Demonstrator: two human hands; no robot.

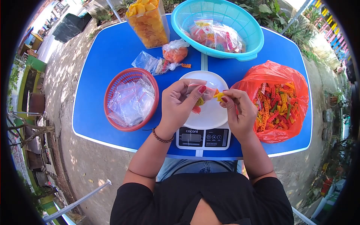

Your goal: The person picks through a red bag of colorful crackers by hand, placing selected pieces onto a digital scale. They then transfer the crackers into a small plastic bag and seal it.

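Note:
My left hand grips a small clear zip bag by its side, with a few coloured snack pieces inside. Between the fingertips of my right hand is a yellow snack piece, right at the bag's mouth. Both hands are above the round white plate of a kitchen scale. To the right, an open red plastic bag holds many red, orange, yellow and green ladder-shaped snack pieces. A red basket with flat clear zip bags stands left of my left hand.
At the back stands a turquoise basket with filled snack bags. Beside it are a clear container of yellow chips, a knotted bag of orange contents and a loose orange piece. The blue table has a white edge.

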